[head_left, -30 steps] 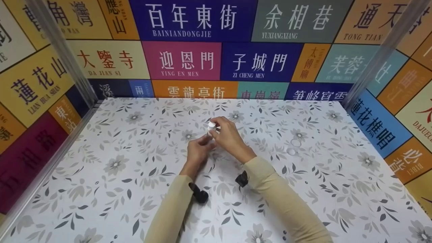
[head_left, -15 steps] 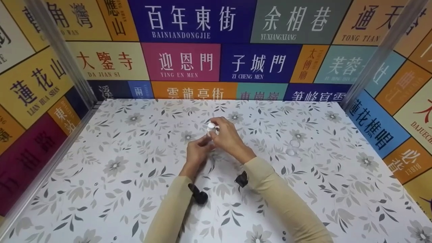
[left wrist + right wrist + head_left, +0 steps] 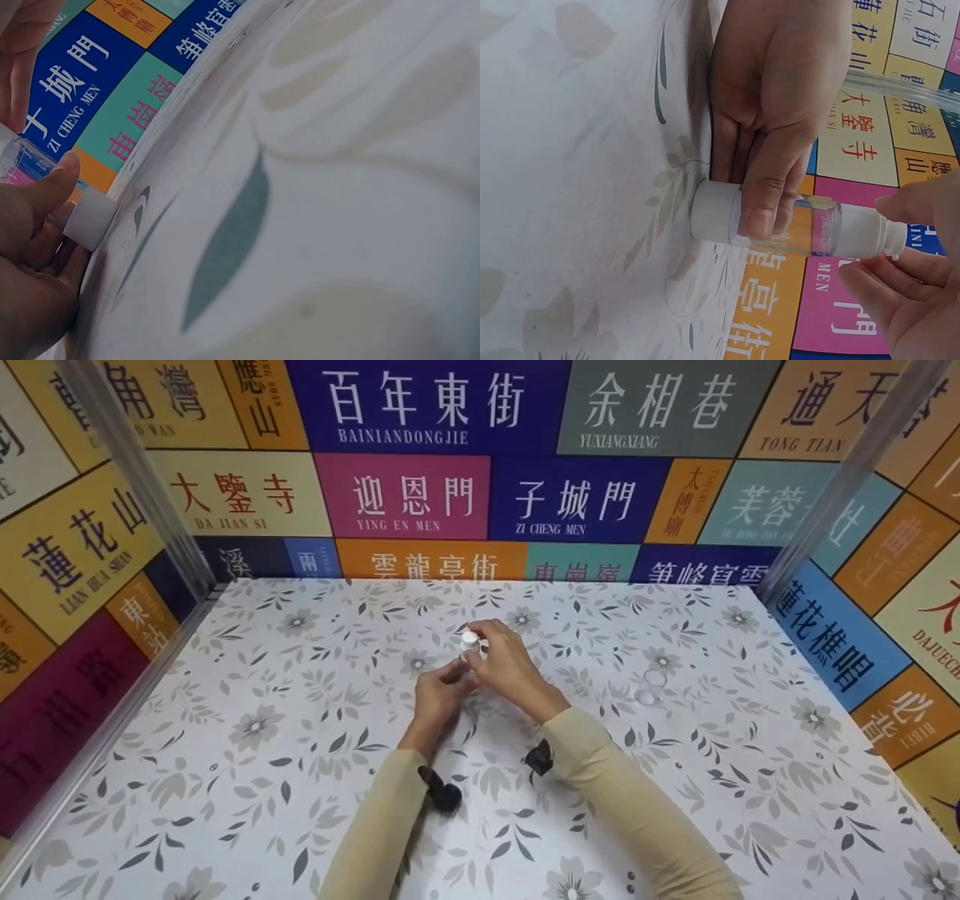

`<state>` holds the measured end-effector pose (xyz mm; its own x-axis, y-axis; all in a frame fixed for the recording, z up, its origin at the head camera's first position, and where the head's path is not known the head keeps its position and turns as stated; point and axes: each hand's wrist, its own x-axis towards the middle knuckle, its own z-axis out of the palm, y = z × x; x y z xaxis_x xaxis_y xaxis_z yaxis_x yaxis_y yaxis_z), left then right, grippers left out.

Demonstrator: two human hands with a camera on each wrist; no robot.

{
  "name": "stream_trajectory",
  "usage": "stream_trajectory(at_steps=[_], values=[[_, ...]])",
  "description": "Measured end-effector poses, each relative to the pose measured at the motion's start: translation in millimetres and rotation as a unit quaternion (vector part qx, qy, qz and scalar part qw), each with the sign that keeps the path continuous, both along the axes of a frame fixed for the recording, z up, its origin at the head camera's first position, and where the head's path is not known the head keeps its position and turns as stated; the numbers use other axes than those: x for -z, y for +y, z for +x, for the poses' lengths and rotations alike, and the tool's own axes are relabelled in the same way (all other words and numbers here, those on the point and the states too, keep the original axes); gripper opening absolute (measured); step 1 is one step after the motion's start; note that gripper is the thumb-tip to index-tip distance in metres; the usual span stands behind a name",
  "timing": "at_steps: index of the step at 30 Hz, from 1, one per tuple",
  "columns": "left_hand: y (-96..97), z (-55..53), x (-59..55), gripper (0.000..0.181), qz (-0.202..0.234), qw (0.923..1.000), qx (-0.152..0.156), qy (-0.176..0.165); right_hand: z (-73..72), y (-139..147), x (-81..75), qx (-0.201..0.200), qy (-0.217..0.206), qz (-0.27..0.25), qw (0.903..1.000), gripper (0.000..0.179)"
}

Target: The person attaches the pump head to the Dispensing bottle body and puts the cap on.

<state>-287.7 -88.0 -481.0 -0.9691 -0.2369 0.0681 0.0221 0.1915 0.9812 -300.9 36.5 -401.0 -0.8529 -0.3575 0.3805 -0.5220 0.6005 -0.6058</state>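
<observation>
A clear, slim pump bottle [image 3: 802, 225] with a white base and a white pump head [image 3: 862, 231] stands upright on the table. My left hand [image 3: 439, 699] grips the lower body, its thumb laid across the clear wall just above the white base [image 3: 91, 217]. Higher up, my right hand [image 3: 511, 661] pinches the white pump head [image 3: 469, 639] between thumb and fingers. Seen from the right wrist, the right fingertips [image 3: 862, 281] sit at the collar, with a small spout poking out between them. In the head view the hands hide most of the bottle body.
A clear see-through cap [image 3: 651, 688] lies on the table to the right of the hands. White cloth with grey flowers covers the table [image 3: 262, 810]. Coloured sign panels [image 3: 405, 495] wall in the back and both sides, with clear posts [image 3: 832, 502] at the corners.
</observation>
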Motion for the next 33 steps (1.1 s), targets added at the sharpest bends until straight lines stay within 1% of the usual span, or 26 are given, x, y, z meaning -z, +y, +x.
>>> stream_trajectory(at_steps=[3,8,11,15,20,22,28,33], values=[[-0.6,1.1,-1.7,0.041,-0.002,1.0000,0.001,0.009,-0.4,0.0,-0.1,-0.009,-0.007,-0.009,0.9999,0.036],[-0.2,0.6,-3.9,0.046,0.006,0.9999,0.007,0.009,-0.6,-0.3,-0.8,-0.008,-0.019,-0.023,0.9995,0.034],[-0.4,-0.8,-1.7,0.043,0.005,0.9999,0.008,0.007,-0.2,-0.4,-1.3,0.000,-0.008,-0.019,0.9998,0.035],[-0.1,-1.5,0.5,0.041,0.003,1.0000,0.003,0.007,0.0,-1.1,-1.3,0.002,-0.007,-0.022,0.9997,0.037],[-0.7,-0.2,-0.2,0.040,0.010,0.9999,0.006,0.006,0.5,-1.3,-0.4,-0.005,0.005,-0.020,0.9998,0.033],[-0.7,0.3,-1.4,0.039,0.004,0.9999,0.008,0.012,0.7,-1.3,-0.9,-0.003,0.011,-0.015,0.9998,0.031],[-0.5,-0.4,-1.0,0.040,0.008,0.9999,0.006,0.013,0.5,-1.6,-2.8,0.008,0.014,-0.012,0.9998,0.032],[0.5,-0.8,0.3,0.043,0.019,0.9998,0.005,0.007,0.3,-0.4,-1.5,0.004,0.012,-0.018,0.9998,0.034]])
